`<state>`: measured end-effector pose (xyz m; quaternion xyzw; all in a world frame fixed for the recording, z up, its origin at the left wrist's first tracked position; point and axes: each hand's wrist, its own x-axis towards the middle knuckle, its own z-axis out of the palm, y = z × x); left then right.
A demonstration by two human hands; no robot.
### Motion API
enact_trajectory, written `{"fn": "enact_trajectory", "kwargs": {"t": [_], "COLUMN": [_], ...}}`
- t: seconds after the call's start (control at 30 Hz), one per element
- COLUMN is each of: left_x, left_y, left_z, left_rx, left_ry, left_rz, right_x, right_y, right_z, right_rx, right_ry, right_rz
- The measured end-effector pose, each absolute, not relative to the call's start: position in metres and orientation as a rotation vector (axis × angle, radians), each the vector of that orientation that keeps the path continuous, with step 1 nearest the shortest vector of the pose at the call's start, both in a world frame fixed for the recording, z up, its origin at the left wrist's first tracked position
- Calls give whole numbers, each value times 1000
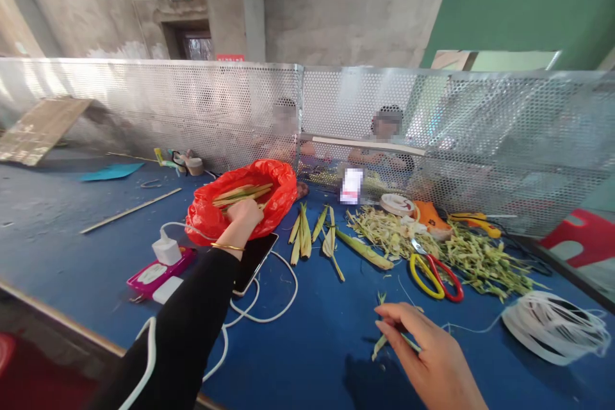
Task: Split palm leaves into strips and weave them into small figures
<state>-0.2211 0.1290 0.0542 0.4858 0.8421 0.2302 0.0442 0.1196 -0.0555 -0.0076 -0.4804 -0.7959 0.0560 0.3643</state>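
Note:
My left hand [244, 213] reaches into a red plastic bag [206, 208] that holds pale green and yellow corn husks [243, 194]. Its fingertips are hidden among the husks, so its grip cannot be made out. At the front, my right hand [423, 346] is closed, thumb and fingers together around a small green husk strip [379, 347] just above the blue table [298, 359]. Folded husk pieces [304, 236] lie between the bag and my right hand. Red-and-yellow handled scissors [435, 275] rest beside a heap of husk scraps [480, 259].
A phone [257, 262] with white cable [288, 311] lies under my left forearm, near a purple power strip [158, 275]. At right sits a coil of white cord [552, 327]. A lit phone [352, 186] stands before the perforated metal screen [336, 102]; two people sit behind it.

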Motion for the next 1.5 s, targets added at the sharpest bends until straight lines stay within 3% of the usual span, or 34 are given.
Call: {"fn": "enact_trajectory", "kwargs": {"t": [0.13, 0.3, 0.47, 0.53, 0.6, 0.93, 1.17, 1.37, 1.5], "left_x": [-223, -215, -160, -134, -112, -36, -14, -20, -23], "left_y": [128, 100, 49, 27, 7, -17, 1, 2, 1], "left_z": [45, 64, 70, 64, 55, 42, 27, 15, 18], "left_rx": [1405, 1428, 1494, 1219, 1056, 1191, 1327, 1169, 1205], "left_ry": [2557, 2398, 1800, 1291, 1122, 1058, 1102, 941, 944], "left_rz": [804, 1192, 1311, 1244, 1143, 987, 1050, 891, 843], "right_x": [119, 117, 116, 117, 117, 107, 122, 127, 130], "right_y": [-56, -57, -59, -59, -60, -37, -12, -14, -14], "right_z": [-8, -8, -5, -2, 0, 33, 25, 14, 19], "right_rx": [-1246, -1245, -1231, -1246, -1277, -1195, -1225, -1184, -1154], "right_ry": [-2058, -2051, -2001, -1964, -1902, -1366, -1331, -1254, -1255], "right_rz": [142, 170, 230, 295, 379, 1051, 967, 1118, 1037]}}
